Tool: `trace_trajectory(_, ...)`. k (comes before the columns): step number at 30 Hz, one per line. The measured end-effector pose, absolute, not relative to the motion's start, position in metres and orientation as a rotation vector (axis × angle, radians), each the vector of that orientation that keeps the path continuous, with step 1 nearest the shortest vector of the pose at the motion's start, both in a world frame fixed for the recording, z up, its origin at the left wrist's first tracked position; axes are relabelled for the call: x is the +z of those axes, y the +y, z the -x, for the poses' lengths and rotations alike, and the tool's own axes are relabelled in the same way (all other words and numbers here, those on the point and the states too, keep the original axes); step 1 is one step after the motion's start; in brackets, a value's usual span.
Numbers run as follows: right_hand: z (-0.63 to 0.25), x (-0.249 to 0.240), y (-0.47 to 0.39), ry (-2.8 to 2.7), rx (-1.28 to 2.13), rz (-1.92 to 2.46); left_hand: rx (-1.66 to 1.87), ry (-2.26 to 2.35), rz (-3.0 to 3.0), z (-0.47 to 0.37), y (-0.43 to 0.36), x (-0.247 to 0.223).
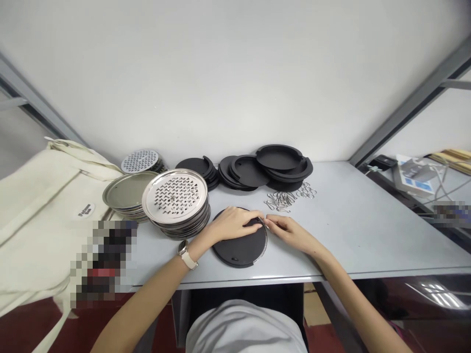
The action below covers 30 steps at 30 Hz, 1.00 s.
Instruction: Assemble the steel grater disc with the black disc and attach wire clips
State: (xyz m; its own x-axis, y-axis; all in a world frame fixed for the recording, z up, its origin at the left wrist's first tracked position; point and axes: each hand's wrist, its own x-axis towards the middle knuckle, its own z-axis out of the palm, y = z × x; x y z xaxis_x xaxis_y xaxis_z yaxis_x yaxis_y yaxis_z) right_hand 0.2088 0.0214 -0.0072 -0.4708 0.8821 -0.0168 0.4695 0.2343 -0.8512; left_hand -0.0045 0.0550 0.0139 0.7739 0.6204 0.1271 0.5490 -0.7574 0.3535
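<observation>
A black round disc (235, 252) lies near the table's front edge, with a small hole near its lower rim and a thin silver edge along its right side. My left hand (235, 223) lies across the top of the disc, thumb and fingers closing at its upper right rim. At that same rim my right hand (285, 229) has thumb and forefinger pinched together. Whatever sits between those fingertips is too small and covered to make out. Behind my hands lies a loose pile of metal clips (281, 200).
To the left stand a stack of silver grater plates (176, 196), a stack of olive-green discs (127, 191) and more perforated plates (140, 161). Black discs and rimmed trays (279, 158) are piled along the wall. A cream bag (40, 206) hangs over the left side.
</observation>
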Motion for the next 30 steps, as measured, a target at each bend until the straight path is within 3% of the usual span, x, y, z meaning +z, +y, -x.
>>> trace_trajectory(15, -0.2027, -0.0089, 0.0162, -2.140, 0.902, 1.264, 0.363, 0.847, -2.632, 0.0050, 0.0557, 0.0121)
trace_trajectory(30, -0.2033, -0.0062, 0.0140, -2.130, 0.908, 1.256, 0.360, 0.883, -2.660, 0.0054, 0.0558, 0.0116)
